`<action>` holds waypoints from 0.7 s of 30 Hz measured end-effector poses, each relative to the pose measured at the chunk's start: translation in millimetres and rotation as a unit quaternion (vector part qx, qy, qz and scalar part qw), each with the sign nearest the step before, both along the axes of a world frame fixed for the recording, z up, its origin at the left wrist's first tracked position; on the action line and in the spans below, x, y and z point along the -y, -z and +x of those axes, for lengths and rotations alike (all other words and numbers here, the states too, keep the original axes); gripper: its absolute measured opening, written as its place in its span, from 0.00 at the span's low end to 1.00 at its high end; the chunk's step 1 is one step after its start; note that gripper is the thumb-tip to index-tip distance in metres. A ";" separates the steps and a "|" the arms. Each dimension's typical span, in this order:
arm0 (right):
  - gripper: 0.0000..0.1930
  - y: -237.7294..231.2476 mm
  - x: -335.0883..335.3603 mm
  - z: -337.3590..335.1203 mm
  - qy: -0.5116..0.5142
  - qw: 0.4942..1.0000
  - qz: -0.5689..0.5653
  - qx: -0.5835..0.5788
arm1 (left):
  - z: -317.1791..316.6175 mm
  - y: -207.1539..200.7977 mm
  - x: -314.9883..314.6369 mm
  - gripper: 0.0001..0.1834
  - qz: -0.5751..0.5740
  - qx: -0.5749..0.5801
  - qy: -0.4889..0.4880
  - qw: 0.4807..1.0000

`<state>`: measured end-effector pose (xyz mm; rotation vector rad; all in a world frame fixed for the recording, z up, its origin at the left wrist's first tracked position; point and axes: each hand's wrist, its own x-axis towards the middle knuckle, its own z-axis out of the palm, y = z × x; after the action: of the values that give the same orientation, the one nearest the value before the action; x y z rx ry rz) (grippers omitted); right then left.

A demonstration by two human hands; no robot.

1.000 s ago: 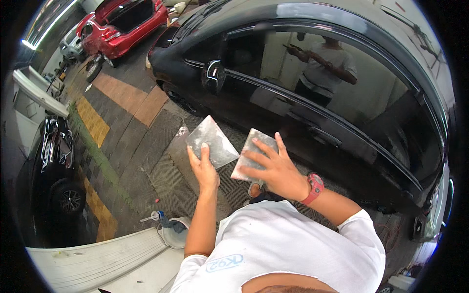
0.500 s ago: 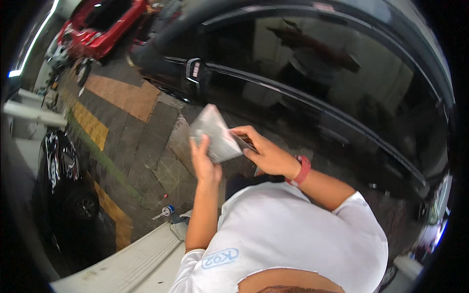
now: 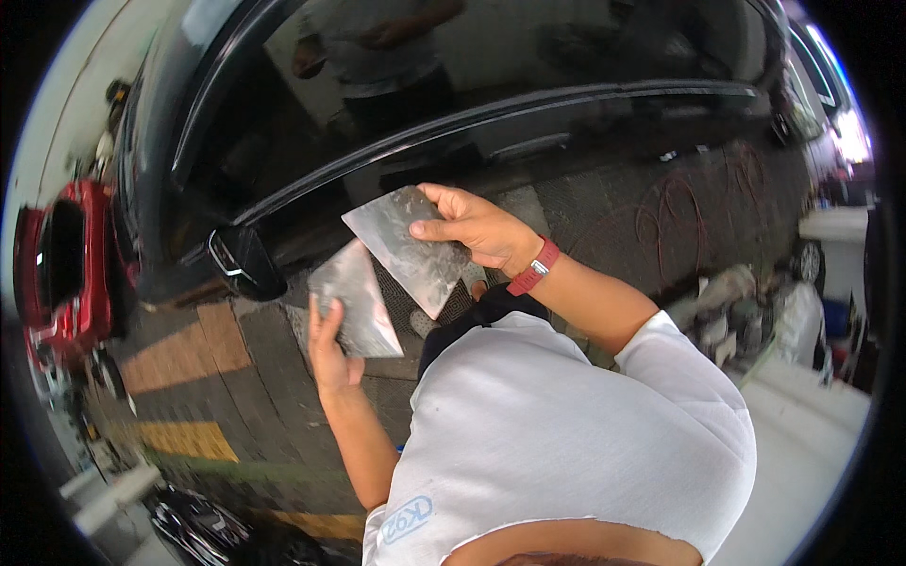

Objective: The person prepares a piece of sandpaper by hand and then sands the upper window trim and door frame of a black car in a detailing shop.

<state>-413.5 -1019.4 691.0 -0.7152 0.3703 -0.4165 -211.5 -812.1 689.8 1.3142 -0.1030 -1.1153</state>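
My left hand point(image 3: 332, 354) grips a thin, smeared grey rectangular sheet point(image 3: 363, 307) by its near left edge, fingers on top. In my right hand point(image 3: 481, 228) a second grey rectangular sheet point(image 3: 401, 259) is pinched at its upper right side, thumb on its face. The right sheet is tilted, and its lower left edge lies close to the left sheet; whether they touch I cannot tell. Both are held in front of my body, beside a black car point(image 3: 566, 146).
The car's side mirror point(image 3: 243, 264) juts out at the left. A red vehicle point(image 3: 71, 274) stands farther left, another black car point(image 3: 198, 524) at the lower left. Reddish hoses point(image 3: 679, 217) lie on the floor at the right, near wrapped whitish items point(image 3: 800, 316).
The view has swung to the right along the black car. The second sheet, barely visible before at my right fingers, now shows its broad face beside the first.
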 end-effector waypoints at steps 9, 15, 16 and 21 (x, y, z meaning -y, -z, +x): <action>0.25 -16.9 -91.6 15.6 0.168 0.805 -0.498 -0.275 | 34.1 -5.9 -20.5 0.34 -0.090 0.059 0.094 0.990; 0.22 -5.9 -192.3 61.9 0.110 0.534 -0.785 -0.293 | 43.7 9.4 -47.2 0.36 -0.098 0.248 0.007 0.964; 0.22 -3.8 -202.9 62.4 0.075 0.534 -0.793 -0.283 | 47.8 10.2 -51.4 0.35 -0.099 0.241 -0.030 0.965; 0.28 -31.4 -231.3 64.7 0.108 0.547 -0.802 -0.216 | 92.4 16.1 -71.7 0.32 -0.131 0.167 -0.037 0.977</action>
<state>-348.8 -788.1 722.4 -2.6758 0.4810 -0.7905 -119.1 -740.4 673.7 1.2445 -0.4329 -0.7805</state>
